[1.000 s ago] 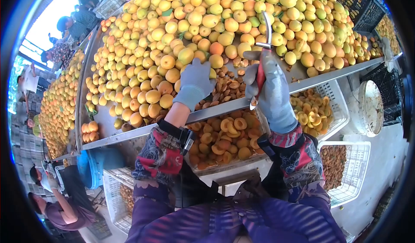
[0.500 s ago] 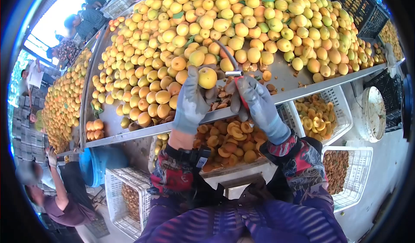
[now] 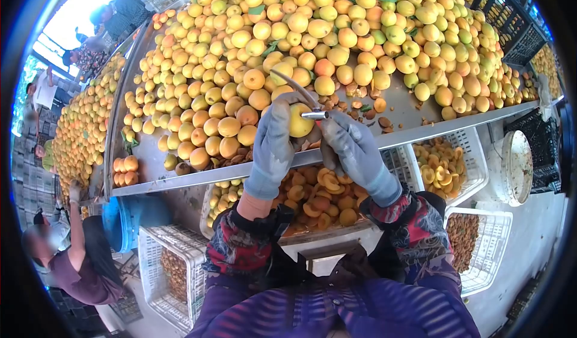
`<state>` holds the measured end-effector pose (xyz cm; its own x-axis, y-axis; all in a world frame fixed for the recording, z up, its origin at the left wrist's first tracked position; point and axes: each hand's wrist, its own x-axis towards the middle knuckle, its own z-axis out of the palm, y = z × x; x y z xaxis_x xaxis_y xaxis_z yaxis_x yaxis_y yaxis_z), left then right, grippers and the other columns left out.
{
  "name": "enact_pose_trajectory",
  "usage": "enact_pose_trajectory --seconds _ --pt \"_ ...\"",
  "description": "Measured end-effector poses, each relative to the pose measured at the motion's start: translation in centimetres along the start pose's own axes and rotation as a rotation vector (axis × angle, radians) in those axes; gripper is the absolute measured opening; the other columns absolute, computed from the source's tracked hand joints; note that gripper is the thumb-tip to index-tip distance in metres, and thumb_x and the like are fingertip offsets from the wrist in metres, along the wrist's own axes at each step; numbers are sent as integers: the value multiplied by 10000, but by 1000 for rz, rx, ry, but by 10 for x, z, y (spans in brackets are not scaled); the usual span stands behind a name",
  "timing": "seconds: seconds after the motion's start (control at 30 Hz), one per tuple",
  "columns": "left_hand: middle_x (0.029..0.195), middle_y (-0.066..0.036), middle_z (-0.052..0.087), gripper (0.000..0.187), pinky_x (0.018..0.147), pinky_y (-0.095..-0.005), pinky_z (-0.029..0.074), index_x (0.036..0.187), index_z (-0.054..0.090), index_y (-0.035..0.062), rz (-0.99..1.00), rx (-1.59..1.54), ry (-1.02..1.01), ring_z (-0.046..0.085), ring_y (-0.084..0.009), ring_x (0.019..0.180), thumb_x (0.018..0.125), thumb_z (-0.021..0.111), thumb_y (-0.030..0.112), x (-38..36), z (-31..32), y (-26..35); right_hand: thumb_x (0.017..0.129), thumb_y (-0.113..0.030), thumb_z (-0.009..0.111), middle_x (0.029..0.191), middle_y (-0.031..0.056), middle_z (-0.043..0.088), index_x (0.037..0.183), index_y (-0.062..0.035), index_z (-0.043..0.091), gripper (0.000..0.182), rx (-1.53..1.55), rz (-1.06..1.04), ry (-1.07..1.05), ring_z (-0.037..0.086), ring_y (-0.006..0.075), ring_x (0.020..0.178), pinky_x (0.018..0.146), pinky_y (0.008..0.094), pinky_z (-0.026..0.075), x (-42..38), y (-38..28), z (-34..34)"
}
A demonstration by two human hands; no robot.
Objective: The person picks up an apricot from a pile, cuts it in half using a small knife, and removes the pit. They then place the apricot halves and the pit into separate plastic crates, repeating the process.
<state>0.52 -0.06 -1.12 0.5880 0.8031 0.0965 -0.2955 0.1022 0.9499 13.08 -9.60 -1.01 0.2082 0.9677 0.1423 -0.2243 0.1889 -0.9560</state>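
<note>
My left hand (image 3: 271, 142), in a grey-blue work glove, is closed around a yellow apricot (image 3: 300, 121) above the table's front edge. My gloved right hand (image 3: 356, 148) grips a curved knife (image 3: 315, 115); its handle is hidden in the fingers. The knife's metal collar overlaps the apricot, and the thin blade arcs up and left behind it. Beyond both hands spreads a large heap of whole apricots (image 3: 282, 28) on the metal table (image 3: 396, 103). Halved apricots (image 3: 327, 196) fill a container below my hands.
White crates hold apricot halves (image 3: 442, 163) to the right and brown pits (image 3: 466, 236) lower down. Another white crate (image 3: 171, 266) and a blue barrel (image 3: 129, 221) stand at left. A white bucket (image 3: 518, 166) is at far right. A person (image 3: 84, 272) sits at lower left.
The knife and apricot have come together, with the collar now overlapping the fruit. My left hand has turned slightly around the apricot. The view has shifted a little.
</note>
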Motion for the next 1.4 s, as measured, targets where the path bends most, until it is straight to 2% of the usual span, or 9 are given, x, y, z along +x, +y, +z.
enact_pose_trajectory --seconds 0.23,0.7,0.77,0.87,0.97,1.0,1.1,1.2,1.4 --pt "941 -57 608 465 789 -234 436 1030 574 -9 180 203 107 536 -99 874 1004 369 407 1 -6 -12 984 -294 483 621 -29 465 928 -9 538 296 -122 30 57 391 44 574 510 222 346 3 16 10" --pt "855 -15 565 376 666 -229 417 1020 551 -14 344 403 158 484 -86 733 992 413 334 -1 -11 -17 970 -296 502 679 86 577 956 5 527 302 -212 -3 106 550 136 609 549 297 439 13 43 21" --pt "857 -10 564 342 659 -228 418 1038 544 -12 373 390 126 485 -88 728 986 437 308 1 -9 -14 950 -304 517 687 108 617 983 -11 503 295 -669 -163 167 628 243 607 526 337 462 17 42 12" --pt "903 -10 562 270 650 -228 429 1090 528 1 30 157 36 503 -98 746 967 475 237 3 -6 -3 934 -310 522 662 126 614 997 -31 485 288 -1115 -308 242 642 307 644 503 371 468 18 24 8" --pt "955 -21 564 256 708 -235 461 1143 522 18 -54 -74 27 536 -112 809 939 531 174 3 -10 -2 944 -293 513 611 118 569 962 -33 510 261 -1448 -233 431 613 221 567 492 327 449 25 32 -5" --pt "997 -35 569 296 746 -242 473 1175 509 13 -19 -176 35 552 -120 856 920 564 153 3 -12 -1 944 -293 513 611 118 569 962 -33 510 261 -1446 -239 427 613 221 567 492 327 449 25 30 -8" --pt "1071 -75 582 397 787 -259 479 1244 471 -11 81 -264 -10 572 -137 933 907 592 162 8 -19 2 969 -274 482 615 -62 460 880 -37 544 261 -177 -68 283 445 54 504 465 213 350 18 9 -11" --pt "1162 -140 579 522 851 -301 459 1316 413 -48 159 -235 -108 577 -177 996 897 613 190 13 -30 1 981 -273 463 593 -55 449 869 -18 539 288 -161 -369 176 414 18 514 471 185 318 7 22 3" --pt "1148 -103 592 568 924 -286 459 1318 415 -52 114 -360 -226 573 -171 1062 834 675 89 10 -23 6 976 -231 489 600 -46 458 925 -2 534 239 -370 -91 -44 401 9 531 465 180 306 -1 9 3"
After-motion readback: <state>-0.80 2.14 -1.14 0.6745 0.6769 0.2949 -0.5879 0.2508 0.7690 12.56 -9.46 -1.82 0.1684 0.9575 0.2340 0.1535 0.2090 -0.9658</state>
